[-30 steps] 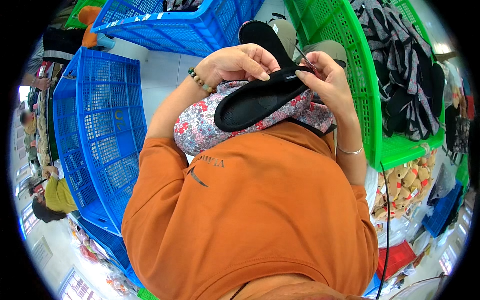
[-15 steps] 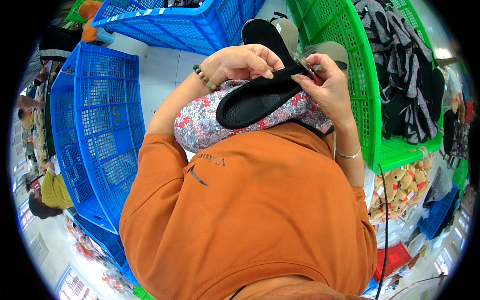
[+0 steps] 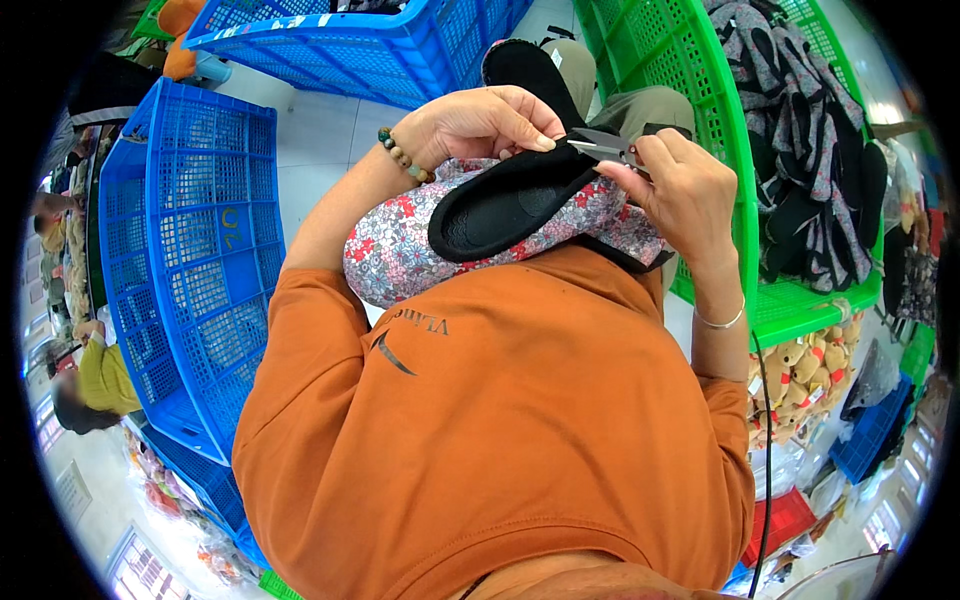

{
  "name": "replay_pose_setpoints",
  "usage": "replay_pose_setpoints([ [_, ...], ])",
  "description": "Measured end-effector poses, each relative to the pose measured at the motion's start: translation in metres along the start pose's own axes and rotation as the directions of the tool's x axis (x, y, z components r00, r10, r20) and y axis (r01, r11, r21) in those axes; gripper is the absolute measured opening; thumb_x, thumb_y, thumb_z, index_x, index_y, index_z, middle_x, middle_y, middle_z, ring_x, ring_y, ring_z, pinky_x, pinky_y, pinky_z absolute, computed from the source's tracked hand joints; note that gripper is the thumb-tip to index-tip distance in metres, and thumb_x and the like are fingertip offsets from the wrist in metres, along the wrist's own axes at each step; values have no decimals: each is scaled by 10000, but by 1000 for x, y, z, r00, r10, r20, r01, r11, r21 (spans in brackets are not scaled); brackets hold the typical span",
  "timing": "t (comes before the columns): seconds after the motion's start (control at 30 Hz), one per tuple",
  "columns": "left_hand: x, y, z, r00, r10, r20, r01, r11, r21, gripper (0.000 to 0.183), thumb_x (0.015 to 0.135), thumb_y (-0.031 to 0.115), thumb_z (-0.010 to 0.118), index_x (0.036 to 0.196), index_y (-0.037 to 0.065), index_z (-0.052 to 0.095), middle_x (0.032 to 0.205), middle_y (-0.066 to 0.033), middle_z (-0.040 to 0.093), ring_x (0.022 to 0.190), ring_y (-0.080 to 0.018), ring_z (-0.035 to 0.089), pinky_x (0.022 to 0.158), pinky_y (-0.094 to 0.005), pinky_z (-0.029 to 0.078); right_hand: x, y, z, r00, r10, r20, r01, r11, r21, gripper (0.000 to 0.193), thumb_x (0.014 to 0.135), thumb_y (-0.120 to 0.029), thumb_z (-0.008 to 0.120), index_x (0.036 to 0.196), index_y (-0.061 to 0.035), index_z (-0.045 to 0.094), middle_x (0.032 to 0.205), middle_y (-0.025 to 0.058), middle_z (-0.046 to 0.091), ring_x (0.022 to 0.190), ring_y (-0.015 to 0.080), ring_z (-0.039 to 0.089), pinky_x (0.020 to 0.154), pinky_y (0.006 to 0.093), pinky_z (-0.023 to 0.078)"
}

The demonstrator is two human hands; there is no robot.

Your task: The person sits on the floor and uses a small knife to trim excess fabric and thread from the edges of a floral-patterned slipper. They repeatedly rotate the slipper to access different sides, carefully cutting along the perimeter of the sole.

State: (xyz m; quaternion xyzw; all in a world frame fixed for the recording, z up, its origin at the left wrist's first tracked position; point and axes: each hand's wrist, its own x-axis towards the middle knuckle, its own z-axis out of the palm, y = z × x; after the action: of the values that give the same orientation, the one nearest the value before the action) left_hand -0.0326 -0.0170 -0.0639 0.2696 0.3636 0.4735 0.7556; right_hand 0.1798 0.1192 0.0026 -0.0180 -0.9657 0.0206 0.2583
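A stuffed floral cloth piece (image 3: 385, 245) in grey, white and red lies across my lap, against my orange shirt. On it lies a black oval panel (image 3: 500, 218) with a raised rim, narrowing toward the upper right. My left hand (image 3: 490, 125) is closed, thumb and forefinger pinching the black fabric at that narrow end. In my right hand (image 3: 692, 185) is a small pair of scissors (image 3: 602, 147), its metal blades pointing left, the tips at the black fabric beside my left fingertips. Beyond my hands rests another black rounded piece (image 3: 535, 75) with a floral edge.
A green crate (image 3: 735, 200) at my right holds a heap of floral and black pieces (image 3: 810, 150). Blue crates stand at my left (image 3: 215, 250) and ahead (image 3: 400, 50). Tan plush toys (image 3: 800, 375) lie behind the green crate. A black cable (image 3: 768, 450) hangs at the right. Another person (image 3: 100, 385) is far left.
My right hand has turned and shifted right, and the scissor blades now show at the black fabric. My left hand keeps its pinch almost in place.
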Motion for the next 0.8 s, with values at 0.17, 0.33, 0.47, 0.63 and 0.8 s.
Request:
replay_pose_setpoints([
  [0.17, 0, 2, 2, 999, -12, 35, 14, 999, -39, 207, 800, 93, 665, 960, -20, 598, 803, -18, 645, 608, -33, 589, 505, -130, 455, -2, 0, -4, 996, -26, 84, 26, 1000, 1, 333, 740, -404, 667, 693, -93, 556, 623, 30, 499, 538, 200, 549, 467, 296, 419],
  [0.33, 1, 3, 3, 999, -14, 44, 16, 998, -57, 200, 795, 88, 668, 950, -17, 598, 788, -18, 644, 588, -30, 577, 488, -124, 438, -5, 1, 3, 998, -8, 65, 5, 998, 58, 328, 742, -397, 673, 712, -87, 570, 632, 31, 511, 540, 201, 552, 471, 294, 422],
  [0.47, 1, 3, 8, 1000, -26, 2, 26, 998, -59, 187, 794, 80, 666, 942, -11, 598, 769, -12, 640, 560, -27, 554, 467, -125, 415, -8, 2, 9, 999, 6, 33, -12, 986, 164, 334, 745, -340, 693, 680, -63, 519, 617, 54, 475, 526, 217, 514, 463, 326, 384],
  [0.63, 1, 4, 7, 999, -21, 36, 24, 997, -72, 186, 794, 81, 666, 939, -9, 592, 761, -11, 636, 571, -33, 561, 483, -134, 424, -9, 5, 17, 1000, 1, 21, -5, 988, 157, 332, 752, -404, 669, 714, -88, 572, 633, 33, 517, 535, 201, 554, 460, 302, 415],
  [0.8, 2, 2, 5, 999, -17, 32, 19, 998, -67, 181, 796, 82, 664, 931, -9, 584, 758, -11, 635, 595, -36, 579, 505, -141, 442, -14, 7, 19, 999, 17, 28, -22, 983, 182, 340, 757, -412, 663, 700, -90, 570, 625, 37, 514, 528, 207, 550, 454, 306, 411],
])
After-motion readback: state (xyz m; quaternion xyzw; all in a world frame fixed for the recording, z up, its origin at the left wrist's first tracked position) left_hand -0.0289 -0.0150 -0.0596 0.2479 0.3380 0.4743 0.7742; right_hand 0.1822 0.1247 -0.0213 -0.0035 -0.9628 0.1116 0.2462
